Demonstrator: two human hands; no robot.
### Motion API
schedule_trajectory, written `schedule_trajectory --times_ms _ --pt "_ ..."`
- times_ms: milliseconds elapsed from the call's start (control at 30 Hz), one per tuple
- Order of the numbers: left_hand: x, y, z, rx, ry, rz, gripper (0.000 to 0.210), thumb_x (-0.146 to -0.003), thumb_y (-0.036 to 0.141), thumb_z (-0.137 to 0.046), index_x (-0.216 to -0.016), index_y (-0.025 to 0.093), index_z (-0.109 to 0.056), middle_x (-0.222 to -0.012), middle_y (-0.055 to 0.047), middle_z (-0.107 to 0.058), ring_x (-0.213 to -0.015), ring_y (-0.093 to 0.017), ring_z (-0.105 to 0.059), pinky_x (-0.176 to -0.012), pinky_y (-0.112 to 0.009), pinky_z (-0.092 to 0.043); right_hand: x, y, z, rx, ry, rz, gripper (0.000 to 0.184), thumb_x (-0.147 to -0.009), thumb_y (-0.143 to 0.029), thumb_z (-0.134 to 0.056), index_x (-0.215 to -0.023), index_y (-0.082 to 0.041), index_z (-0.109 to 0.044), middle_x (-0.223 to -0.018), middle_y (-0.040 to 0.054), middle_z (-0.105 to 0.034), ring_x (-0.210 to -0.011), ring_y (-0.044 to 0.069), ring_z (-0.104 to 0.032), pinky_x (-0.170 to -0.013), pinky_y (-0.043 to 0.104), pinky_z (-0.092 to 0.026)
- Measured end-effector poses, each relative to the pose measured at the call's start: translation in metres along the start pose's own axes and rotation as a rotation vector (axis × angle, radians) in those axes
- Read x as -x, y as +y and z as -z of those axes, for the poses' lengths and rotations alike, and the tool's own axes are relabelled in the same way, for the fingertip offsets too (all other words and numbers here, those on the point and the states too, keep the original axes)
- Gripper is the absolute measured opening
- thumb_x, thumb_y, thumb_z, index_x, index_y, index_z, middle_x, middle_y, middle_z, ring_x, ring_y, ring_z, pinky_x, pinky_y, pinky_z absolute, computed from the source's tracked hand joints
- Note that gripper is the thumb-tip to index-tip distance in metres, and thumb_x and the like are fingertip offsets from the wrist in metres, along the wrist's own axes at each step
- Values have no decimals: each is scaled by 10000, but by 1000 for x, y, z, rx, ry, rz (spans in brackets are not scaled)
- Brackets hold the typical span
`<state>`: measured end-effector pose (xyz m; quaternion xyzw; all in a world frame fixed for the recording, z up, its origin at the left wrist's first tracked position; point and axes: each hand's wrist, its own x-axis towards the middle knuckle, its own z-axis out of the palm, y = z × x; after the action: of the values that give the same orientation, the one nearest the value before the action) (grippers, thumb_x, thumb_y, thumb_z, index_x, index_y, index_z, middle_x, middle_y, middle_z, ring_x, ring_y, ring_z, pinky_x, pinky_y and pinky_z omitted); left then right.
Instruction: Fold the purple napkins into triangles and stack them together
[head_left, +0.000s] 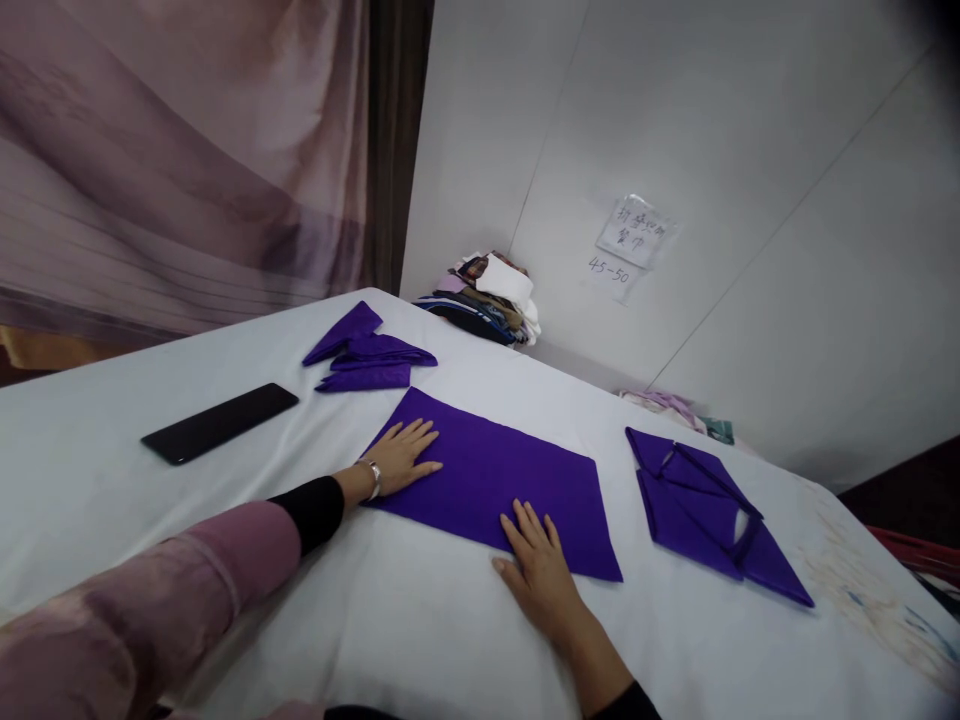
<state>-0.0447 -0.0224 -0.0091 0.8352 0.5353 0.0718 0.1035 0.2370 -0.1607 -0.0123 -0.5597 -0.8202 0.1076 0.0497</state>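
A purple cloth napkin [495, 465] lies spread as a flat, long rectangle on the white-covered table [420, 640]. My left hand [403, 455] rests flat on its left end, fingers stretched out, with a bracelet at the wrist. Near the front edge, right of the middle, my right hand [536, 560] lies with its fingers apart and their tips on the cloth. Folded purple napkins [720, 510] lie to the right, overlapping in pointed shapes. Several more folded purple pieces [371, 355] sit behind the left end of the spread napkin.
A flat black slab [221, 422] lies on the table at left. Beyond the far edge, a pile of folded clothes [487, 298] stands against the grey wall, with more cloth [667, 408] to its right. Handwritten paper notes [630, 232] hang there. A pinkish curtain [187, 150] hangs at left.
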Motion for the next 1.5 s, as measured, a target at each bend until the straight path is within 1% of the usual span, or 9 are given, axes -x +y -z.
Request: schedule_trajectory --times_ms 167,267,367,500,733,933,1067,1300,1500 --pt "-13 -46 22 -55 25 211 702 -836 548 -340 -1370 92 -353 -1473 -184 -281 -1369 -328 -203 -1076 -557 -138 -1 -4 5 -26 -16 -24 563 -910 -481 -372 -1411 -233 -311 -1505 65 -175 -1389 237 -125 -1109 478 -102" --pt "-18 -51 28 -105 109 322 680 -847 523 -332 -1335 55 -399 -1453 -214 -309 -1360 -352 -211 -1060 -567 -178 -2 -6 7 -51 -18 -19 573 -902 -491 -394 -1409 -239 -312 -1506 74 -175 -1389 237 -122 -1106 481 -88" --pt "-19 -31 22 -104 153 104 648 -863 514 -296 -1352 99 -384 -1464 -176 -308 -1368 -326 -206 -1070 -552 -174 -3 -6 9 -68 -14 -16 586 -901 -515 -387 -1409 -233 -309 -1509 81 -172 -1391 237 -109 -1103 487 -78" --pt "-16 -4 4 -77 85 -110 631 -828 522 -367 -1358 180 -393 -1474 -114 -314 -1370 -310 -212 -1083 -544 -173 -1 -3 17 -104 -49 -24 607 -899 -534 -380 -1415 -230 -287 -1515 85 -149 -1395 229 -80 -1105 483 -66" --pt "-17 -2 -2 -135 -3 -111 618 -843 478 -339 -1359 142 -390 -1468 -139 -307 -1365 -319 -221 -1070 -557 -182 -40 -12 51 -211 -34 -27 737 -882 -631 -269 -1441 -157 -188 -1518 122 -111 -1398 235 -30 -1101 514 -42" --pt "-18 0 0 -180 -12 -103 618 -840 468 -356 -1369 148 -373 -1471 -128 -301 -1370 -302 -211 -1074 -537 -185 -116 -24 38 -145 27 11 751 -881 -637 -240 -1433 -131 -193 -1512 126 -147 -1396 235 -63 -1104 509 -75" --pt "-20 -4 -4 -194 -25 -107 591 -842 459 -350 -1361 180 -391 -1474 -98 -300 -1374 -289 -205 -1079 -531 -175 -128 12 26 -86 31 -85 724 -881 -634 -249 -1426 -158 -236 -1508 99 -182 -1392 230 -97 -1106 496 -72" --pt "-20 -7 -5 -143 -11 -113 588 -834 464 -351 -1351 190 -408 -1472 -89 -312 -1374 -285 -207 -1079 -529 -176 -78 98 35 -6 77 -507 684 -908 -581 -220 -1435 -146 -214 -1514 88 -153 -1395 214 -75 -1097 496 -42" --pt "-20 -7 -7 -122 0 -121 608 -828 464 -342 -1361 177 -391 -1472 -96 -310 -1371 -287 -216 -1077 -533 -179 -48 120 41 30 84 -719 672 -912 -554 -246 -1429 -125 -244 -1506 111 -167 -1390 242 -106 -1090 498 -51"
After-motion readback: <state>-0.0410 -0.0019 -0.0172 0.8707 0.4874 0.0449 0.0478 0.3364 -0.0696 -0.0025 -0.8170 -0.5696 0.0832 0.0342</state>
